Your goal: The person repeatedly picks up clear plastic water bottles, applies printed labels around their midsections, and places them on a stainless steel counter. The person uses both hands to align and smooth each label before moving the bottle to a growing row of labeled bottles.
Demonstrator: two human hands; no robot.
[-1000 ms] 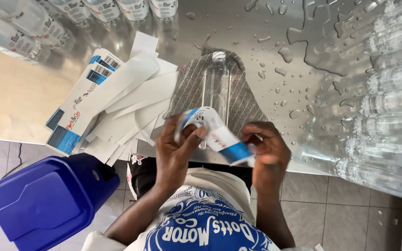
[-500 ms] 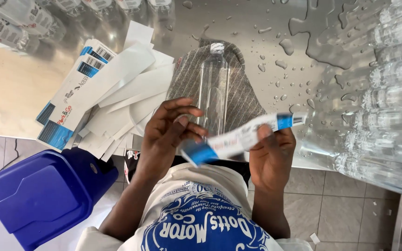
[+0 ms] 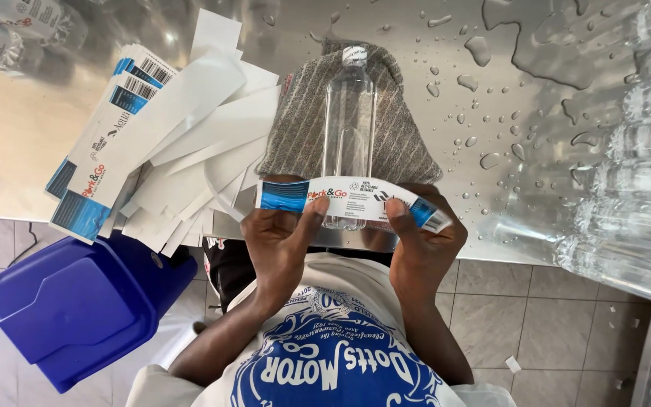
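Label strip (image 3: pixel 352 200) stretched flat at frame centre over clear bottle (image 3: pixel 349 128) | left hand (image 3: pixel 284 245) pinching its left end | right hand (image 3: pixel 420 249) pinching its right end

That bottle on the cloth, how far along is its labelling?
Done: the clear bottle lies capped on the grey cloth. In hand: the left hand and right hand hold a white and blue label stretched flat across its lower end. Left: the label is not wrapped round the bottle, and a pile of loose labels waits beside it.

White/blue label (image 3: pixel 352 200), clear bottle (image 3: pixel 349 113), grey striped cloth (image 3: pixel 303 120), blue bin (image 3: pixel 77 309)
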